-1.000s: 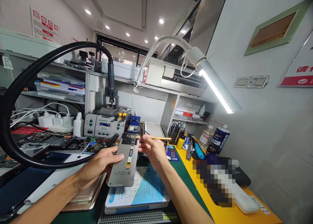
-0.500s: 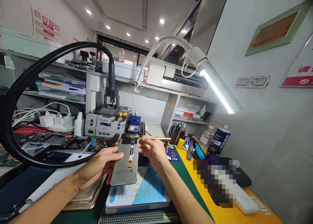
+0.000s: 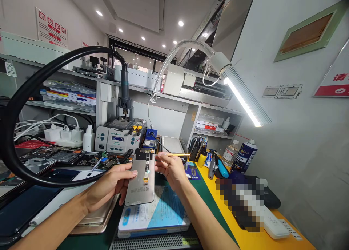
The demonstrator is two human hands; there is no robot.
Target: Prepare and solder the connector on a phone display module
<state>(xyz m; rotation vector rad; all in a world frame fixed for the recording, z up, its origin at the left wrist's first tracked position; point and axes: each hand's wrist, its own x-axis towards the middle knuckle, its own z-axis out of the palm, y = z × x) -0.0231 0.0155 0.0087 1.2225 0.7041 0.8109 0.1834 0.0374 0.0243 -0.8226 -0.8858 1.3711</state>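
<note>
Cluttered repair bench (image 3: pixel 209 177), left hand (image 3: pixel 109 186) gripping phone screen panel (image 3: pixel 141 177), right hand (image 3: pixel 170 168) pinching half-hidden tweezers (image 3: pixel 178 154).

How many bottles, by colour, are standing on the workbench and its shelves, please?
White plastic bottles: 2, one by the chargers, one on the right shelf
Clear bottle with a white cap: 1
Dark blue bottle with a white cap: 1
Total: 4
</note>
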